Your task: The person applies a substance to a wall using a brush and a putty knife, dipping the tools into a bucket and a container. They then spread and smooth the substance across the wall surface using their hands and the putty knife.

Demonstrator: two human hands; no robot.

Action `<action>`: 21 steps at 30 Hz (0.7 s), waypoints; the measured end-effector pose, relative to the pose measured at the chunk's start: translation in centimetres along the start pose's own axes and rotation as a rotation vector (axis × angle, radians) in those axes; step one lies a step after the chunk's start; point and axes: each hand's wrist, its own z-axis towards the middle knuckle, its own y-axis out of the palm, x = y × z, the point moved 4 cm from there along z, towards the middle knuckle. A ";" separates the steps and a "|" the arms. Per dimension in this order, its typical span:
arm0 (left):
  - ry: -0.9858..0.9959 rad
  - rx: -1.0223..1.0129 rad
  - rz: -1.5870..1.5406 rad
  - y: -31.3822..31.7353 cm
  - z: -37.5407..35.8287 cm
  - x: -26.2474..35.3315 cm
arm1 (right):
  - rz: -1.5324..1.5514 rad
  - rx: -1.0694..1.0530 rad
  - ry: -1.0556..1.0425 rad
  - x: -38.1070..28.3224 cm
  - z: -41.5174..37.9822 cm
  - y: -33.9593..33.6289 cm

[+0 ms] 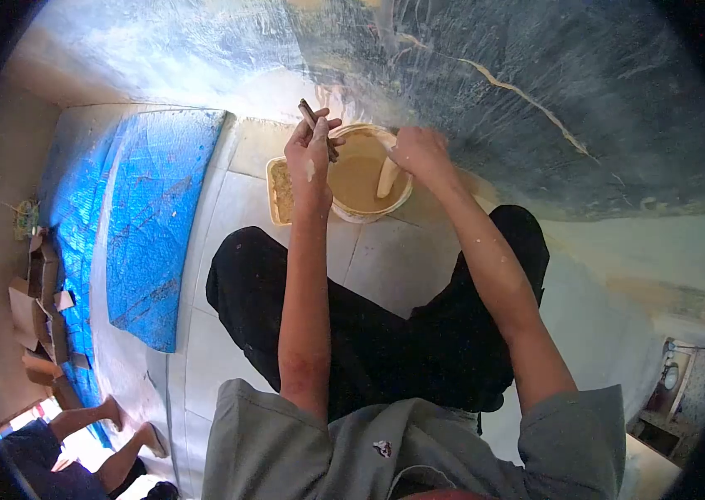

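In front of my crouched knees stands a round white bucket [406, 197] with smooth tan paste [354, 179] inside. My left hand [311, 162] is raised at the bucket's left rim, fingers closed around a narrow dark-brown stick-like tool [309, 115]; its exact kind cannot be made out. Over the right rim, my right hand [421, 154] is closed on a pale cream, flat-ended paddle [388, 178], its lower end reaching into the paste. Whitish smears mark my left hand. Against the bucket's left side sits a small rectangular tub [272, 196] with crumbly yellowish stuff in it.
A grey, streaked wall [535, 75] with a pale crack line rises just beyond the bucket. Blue sheeting [152, 233] covers floor at left, with cardboard pieces [29, 312] beside it. Another person's legs [111, 433] show at lower left. Pale tiles [227, 200] lie under the bucket.
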 end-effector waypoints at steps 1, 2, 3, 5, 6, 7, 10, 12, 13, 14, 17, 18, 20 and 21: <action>0.016 -0.002 -0.002 0.1 0.0 0.1 | 0.001 -0.003 0.001 0.2 0.2 0.8; 0.013 -0.002 -0.001 0.1 0.1 0.1 | -0.018 0.003 0.015 0.4 0.4 1.7; -0.009 0.009 0.009 0.2 0.1 0.0 | -0.038 0.008 0.031 0.7 0.6 2.5; -0.031 0.018 0.018 0.5 0.2 -0.1 | -0.060 -0.038 0.000 0.8 0.7 3.6; -0.037 0.042 -0.004 0.8 0.2 -0.1 | -0.084 -0.082 -0.038 0.4 0.7 4.1; -0.042 0.068 -0.027 0.9 0.2 -0.1 | -0.085 -0.083 -0.041 0.1 0.9 4.4; -0.056 0.058 -0.017 1.5 0.7 -1.1 | -0.172 -0.157 -0.137 -0.5 0.7 6.8; -0.059 0.055 -0.022 1.6 0.7 -1.5 | -0.278 -0.136 -0.279 -0.6 0.7 9.0; -0.051 0.055 -0.033 1.6 0.8 -1.5 | -0.272 -0.138 -0.277 -0.6 0.7 10.0; -0.053 0.054 -0.027 1.7 0.8 -1.5 | -0.284 -0.085 -0.261 -0.8 0.6 10.3; -0.078 0.056 -0.034 2.0 0.7 -1.7 | -0.298 -0.068 -0.231 -1.6 -0.1 10.4; -0.085 0.060 -0.024 2.2 0.7 -1.8 | -0.302 -0.104 -0.215 -2.0 -0.5 10.2; -0.091 0.062 -0.008 2.5 0.7 -1.9 | -0.339 -0.119 -0.249 -2.4 -0.9 10.7; -0.096 0.064 0.004 2.7 0.7 -2.0 | -0.380 -0.132 -0.281 -2.5 -1.0 11.0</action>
